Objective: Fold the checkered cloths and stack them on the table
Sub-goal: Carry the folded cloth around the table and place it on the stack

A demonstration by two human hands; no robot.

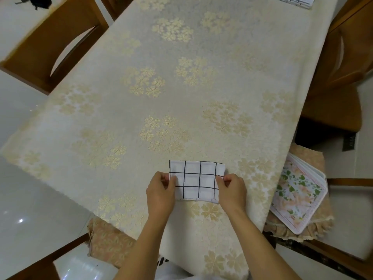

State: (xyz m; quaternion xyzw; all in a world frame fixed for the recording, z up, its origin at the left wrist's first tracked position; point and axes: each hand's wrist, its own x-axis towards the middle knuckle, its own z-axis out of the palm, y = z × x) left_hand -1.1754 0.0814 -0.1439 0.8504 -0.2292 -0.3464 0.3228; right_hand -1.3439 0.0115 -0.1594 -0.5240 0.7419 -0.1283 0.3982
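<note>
The checkered cloth [196, 181] lies small and folded on the counter [141, 98] near its front edge, the left hand [160, 194] and right hand [232, 190] each pinching a side, while the stack [292, 1] waits far behind it.

No sleeves are seen past the left hand [160, 190] or right hand [232, 189]; forearms are left bare, no rings or watches spotted.

Folded cloth [196, 181] on table [181, 98] near edge; stack [292, 1] far right.
</note>
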